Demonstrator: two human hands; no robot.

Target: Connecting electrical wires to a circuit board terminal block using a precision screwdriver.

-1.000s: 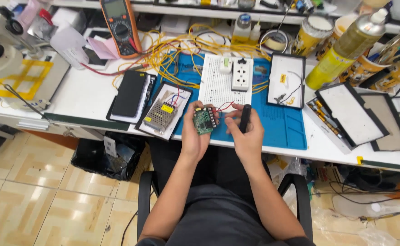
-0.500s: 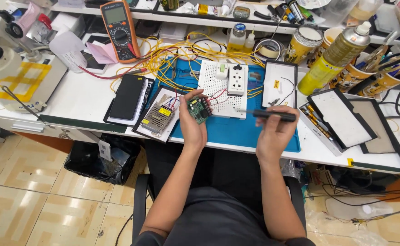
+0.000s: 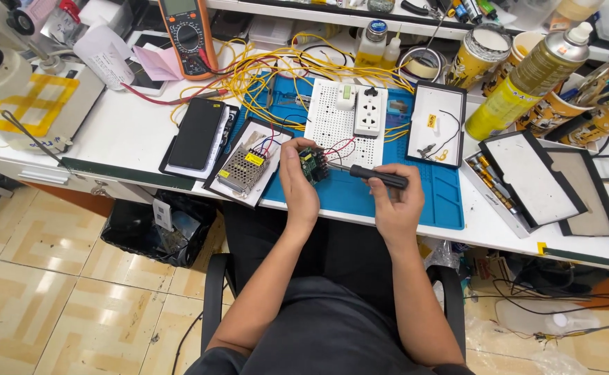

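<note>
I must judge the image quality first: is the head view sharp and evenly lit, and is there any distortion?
Head view: bright, even light, only soft shadows; left hand with small green circuit board and right hand with black-handled screwdriver are sharp; white workbench edge bows from the wide lens; mild glare on the glossy beige floor tiles.

Both forearms are bare; left hand (image 3: 297, 182) and right hand (image 3: 396, 201) wear nothing. Dark grey trousers cover the lap.
</note>
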